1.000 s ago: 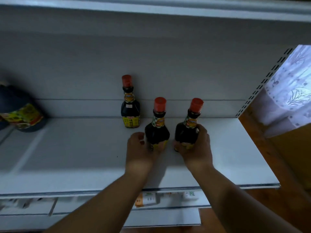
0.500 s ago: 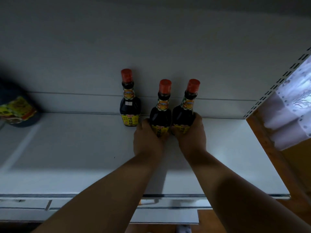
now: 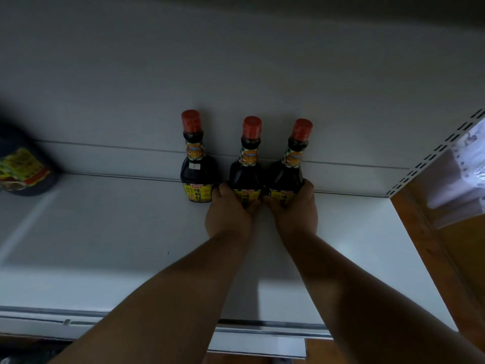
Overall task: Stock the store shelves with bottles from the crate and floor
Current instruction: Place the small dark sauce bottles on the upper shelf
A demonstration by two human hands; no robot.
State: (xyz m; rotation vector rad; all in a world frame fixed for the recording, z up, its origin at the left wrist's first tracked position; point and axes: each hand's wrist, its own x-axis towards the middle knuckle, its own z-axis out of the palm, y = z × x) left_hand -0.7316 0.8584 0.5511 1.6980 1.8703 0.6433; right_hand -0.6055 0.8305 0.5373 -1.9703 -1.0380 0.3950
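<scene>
Your left hand [image 3: 228,219] grips the middle soy sauce bottle [image 3: 245,169] and your right hand [image 3: 292,214] grips the right soy sauce bottle [image 3: 287,170], both standing at the shelf [image 3: 105,232] back beside a third bottle [image 3: 196,169]. Next, I think, release them carefully, upright.

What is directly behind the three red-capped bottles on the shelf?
Behind the three bottles stands only the plain grey back panel. The left hand and right hand cover the two right bottles' bases.
</scene>
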